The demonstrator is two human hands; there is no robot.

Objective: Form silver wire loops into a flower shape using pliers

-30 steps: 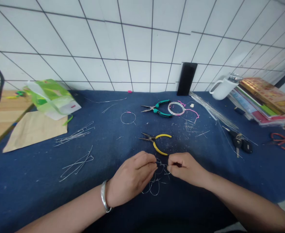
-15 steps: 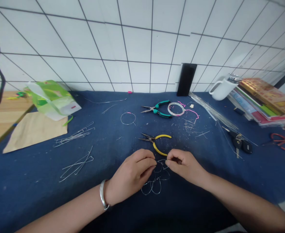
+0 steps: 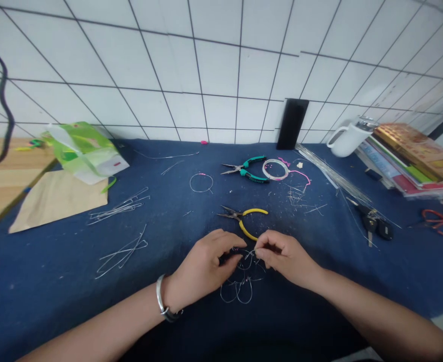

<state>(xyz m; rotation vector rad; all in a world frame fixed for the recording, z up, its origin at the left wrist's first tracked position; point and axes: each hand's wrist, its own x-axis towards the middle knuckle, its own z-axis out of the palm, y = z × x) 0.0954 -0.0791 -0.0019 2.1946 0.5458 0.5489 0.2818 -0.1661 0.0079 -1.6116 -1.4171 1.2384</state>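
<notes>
the left hand (image 3: 203, 266) has its thumb and fingertips parted, with a narrow gap between them; the right hand (image 3: 294, 257) pinches the edge of the looped wire piece (image 3: 247, 279) between thumb and forefinger. the piece lies between and just below the fingertips, its loops spreading nearer the wearer. yellow-handled pliers (image 3: 237, 215) lie just beyond the fingers. the wire looks light, thin and springy, likely easy to bend; a twisted joint seems a firmer hold than a loop.
</notes>
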